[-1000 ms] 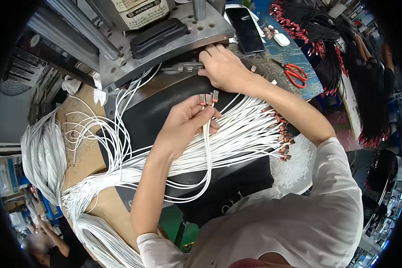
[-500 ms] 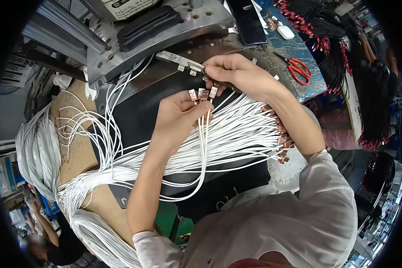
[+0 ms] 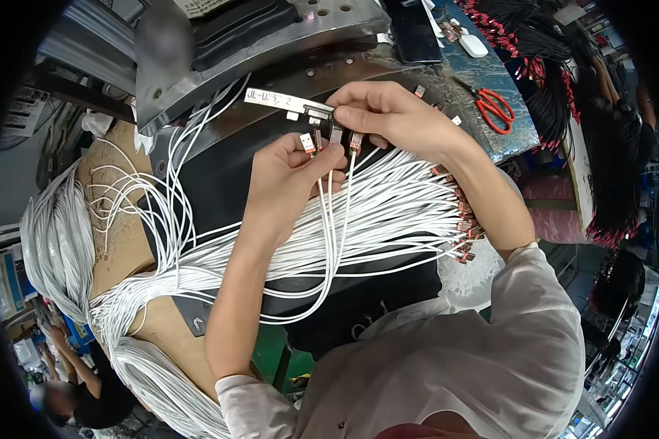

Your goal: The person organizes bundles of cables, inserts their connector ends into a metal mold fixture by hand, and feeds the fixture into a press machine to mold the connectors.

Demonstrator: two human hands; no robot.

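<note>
My left hand (image 3: 285, 179) is closed around several white USB cables just below their plugs, and a metal USB plug (image 3: 307, 143) sticks up at its fingertips. Above it, my right hand (image 3: 399, 121) pinches the right end of a narrow metal bar (image 3: 271, 99) marked with letters and numbers. Small metal connectors stand out along the bar's lower edge. One cable's plug (image 3: 356, 141) sits apart from the others, up by my right fingers; whether it is seated in the bar I cannot tell. Under both hands lies a wide bundle of white cables (image 3: 388, 219).
A steel press (image 3: 271, 51) stands at the back. Red-handled cutters (image 3: 496, 110) and a black phone (image 3: 414, 36) lie on the blue tabletop at right. More coiled white cable (image 3: 55, 241) hangs at left. Another person (image 3: 88, 395) is at the lower left.
The bar has tilted so its label faces me more and has shifted slightly left. One plug has moved right and up, away from those in my left hand, toward my right fingers.
</note>
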